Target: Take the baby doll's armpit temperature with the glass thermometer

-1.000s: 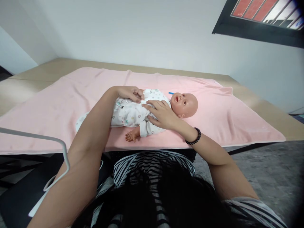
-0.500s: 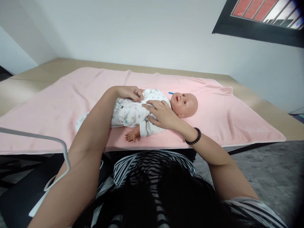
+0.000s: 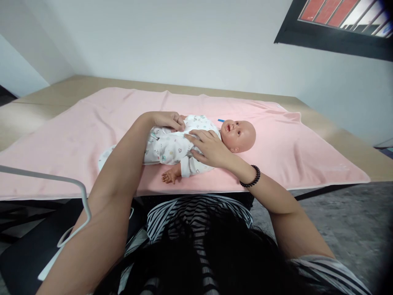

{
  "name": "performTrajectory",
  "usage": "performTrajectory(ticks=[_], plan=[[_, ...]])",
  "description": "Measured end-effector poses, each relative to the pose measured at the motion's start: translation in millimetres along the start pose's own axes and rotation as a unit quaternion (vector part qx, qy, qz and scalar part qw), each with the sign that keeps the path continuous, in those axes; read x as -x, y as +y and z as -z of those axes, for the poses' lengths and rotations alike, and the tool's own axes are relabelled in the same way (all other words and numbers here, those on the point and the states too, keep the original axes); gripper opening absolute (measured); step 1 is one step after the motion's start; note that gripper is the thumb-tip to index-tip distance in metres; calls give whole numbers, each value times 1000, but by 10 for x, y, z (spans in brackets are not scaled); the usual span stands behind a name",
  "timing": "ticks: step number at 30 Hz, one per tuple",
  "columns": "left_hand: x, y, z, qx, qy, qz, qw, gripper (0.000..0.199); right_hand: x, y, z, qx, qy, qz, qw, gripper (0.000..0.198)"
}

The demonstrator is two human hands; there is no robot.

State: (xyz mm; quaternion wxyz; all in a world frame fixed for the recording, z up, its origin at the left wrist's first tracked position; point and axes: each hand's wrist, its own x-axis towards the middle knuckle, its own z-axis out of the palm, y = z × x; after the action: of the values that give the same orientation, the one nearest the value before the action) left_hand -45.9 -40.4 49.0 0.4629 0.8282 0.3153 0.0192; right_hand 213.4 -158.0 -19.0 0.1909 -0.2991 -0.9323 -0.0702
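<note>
A baby doll lies on its back, head to the right, wearing a white printed outfit. My left hand reaches over the doll's body; its fingers are curled closed at the front of the outfit, pinching the fabric near the middle. Across the chest rests my right hand, palm down, its fingers extended and slightly apart on the cloth. The doll's near hand lies palm up by the front edge. My left forearm covers part of the doll's legs; one white-clad foot shows beyond it.
A pink blanket is spread under the doll over a wooden table. Beside the doll's chin lies a small blue strip. A grey cable-like arm crosses at the lower left. The white wall stands behind the table.
The fingers of my left hand have shifted slightly at the outfit's front. My right hand and the doll stay in place.
</note>
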Motion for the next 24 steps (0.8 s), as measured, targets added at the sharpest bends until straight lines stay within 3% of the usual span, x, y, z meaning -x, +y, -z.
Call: performTrajectory(ticks=[10,13,17,20,22,24], plan=[[-25,-41,-23,1,32,-1,999,63,3,57,51,-15,12,11,1000,52],[-34,-52,-41,10,48,1,999,65,37,188,224,11,72,-3,997,47],[-35,-27,-61,1,55,-6,998,52,153,552,529,18,250,-132,959,44],[-30,-3,-68,-5,57,-9,998,46,254,969,654,-22,318,-236,918,37],[-29,3,-67,-6,54,-10,998,47,317,1242,664,-81,296,-313,899,28],[-29,3,-65,-4,52,-9,999,48,379,1440,636,-185,219,-393,874,11]])
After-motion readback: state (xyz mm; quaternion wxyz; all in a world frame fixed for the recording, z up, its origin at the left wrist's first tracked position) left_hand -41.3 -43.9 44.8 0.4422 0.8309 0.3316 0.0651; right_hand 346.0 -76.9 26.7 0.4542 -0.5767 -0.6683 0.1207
